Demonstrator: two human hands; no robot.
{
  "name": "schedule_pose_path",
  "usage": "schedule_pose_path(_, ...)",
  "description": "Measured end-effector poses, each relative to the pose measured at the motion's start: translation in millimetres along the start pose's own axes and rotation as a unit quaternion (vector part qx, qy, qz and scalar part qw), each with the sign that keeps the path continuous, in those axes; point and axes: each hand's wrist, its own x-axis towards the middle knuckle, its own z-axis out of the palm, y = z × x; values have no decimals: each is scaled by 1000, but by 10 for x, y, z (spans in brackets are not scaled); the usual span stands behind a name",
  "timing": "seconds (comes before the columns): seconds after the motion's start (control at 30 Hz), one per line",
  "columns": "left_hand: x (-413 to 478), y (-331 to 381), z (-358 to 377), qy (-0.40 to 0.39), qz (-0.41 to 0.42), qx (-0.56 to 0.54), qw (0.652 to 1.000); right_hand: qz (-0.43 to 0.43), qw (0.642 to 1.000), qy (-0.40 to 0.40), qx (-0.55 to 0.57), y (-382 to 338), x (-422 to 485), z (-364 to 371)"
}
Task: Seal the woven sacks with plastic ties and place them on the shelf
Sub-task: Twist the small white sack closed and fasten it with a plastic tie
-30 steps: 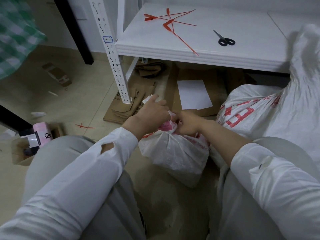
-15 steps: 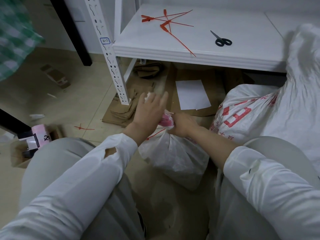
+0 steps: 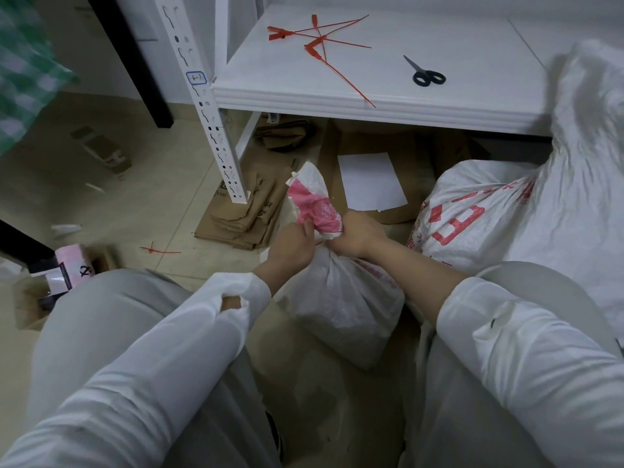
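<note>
Head view: crinkled, bunched woven sack [image 3: 341,309]

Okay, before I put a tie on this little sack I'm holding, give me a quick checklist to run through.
1. Neck gathered: ok. The left hand and right hand both grip the small woven sack at its bunched neck.
2. Tie already round the neck: cannot tell; the hands hide it.
3. Ties at hand: ok. Red plastic ties lie on the shelf.
4. Free hand to fetch one: not ok; both are holding the sack.
5. Scissors for trimming: ok, on the shelf too.
</note>
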Motion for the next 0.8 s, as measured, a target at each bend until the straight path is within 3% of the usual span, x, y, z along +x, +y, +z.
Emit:
schedule_pose_path(0.13, 18, 24, 40, -65, -41, -124, 989, -11, 1000, -3, 2, 8, -30, -51)
schedule_pose_path(0.3, 32, 19, 53, -122, -102, -143, 977, -12, 1000, -9, 7, 23, -74, -72)
schedule_pose_path(0.4, 53, 67, 31, -82, -169, -202, 961, -5, 1000, -4, 17, 12, -72, -55)
schedule_pose_path(0.57, 45, 99, 73, -13, -157, -174, 972, 9, 1000, 4, 7, -15, -32, 9)
schedule_pose_path(0.8, 17, 143, -1, -80, -201, -251, 944, 21, 1000, 12, 10, -59, -26, 4)
